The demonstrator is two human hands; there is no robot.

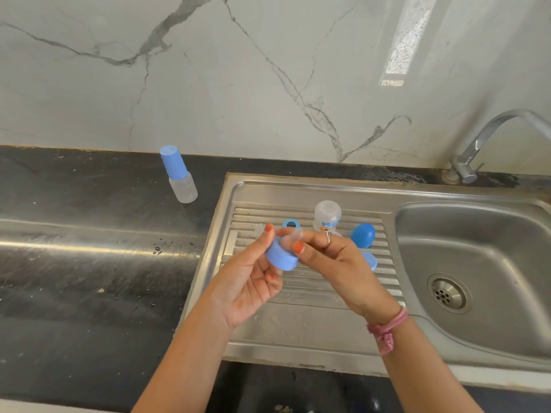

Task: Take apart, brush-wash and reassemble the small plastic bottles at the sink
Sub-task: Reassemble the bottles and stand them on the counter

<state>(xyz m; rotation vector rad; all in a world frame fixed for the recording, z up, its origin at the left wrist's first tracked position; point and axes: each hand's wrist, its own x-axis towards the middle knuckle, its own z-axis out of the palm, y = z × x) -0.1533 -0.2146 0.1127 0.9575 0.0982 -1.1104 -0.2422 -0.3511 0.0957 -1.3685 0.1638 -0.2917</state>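
At frame centre, our left hand (253,281) grips the blue collar (280,257); right hand (337,263) pinches its clear teat (293,236).

In front of me a white marble-look wall (238,70) with grey veins rises behind a dark stone counter (74,248), speckled with water drops. A bright patch of window light (408,40) reflects off the wall, and a glossy streak runs along the counter.

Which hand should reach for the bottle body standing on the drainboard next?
Right, probably. The right hand only pinches the clear teat and sits just in front of the bottle body, while the left hand grips the blue collar farther away.
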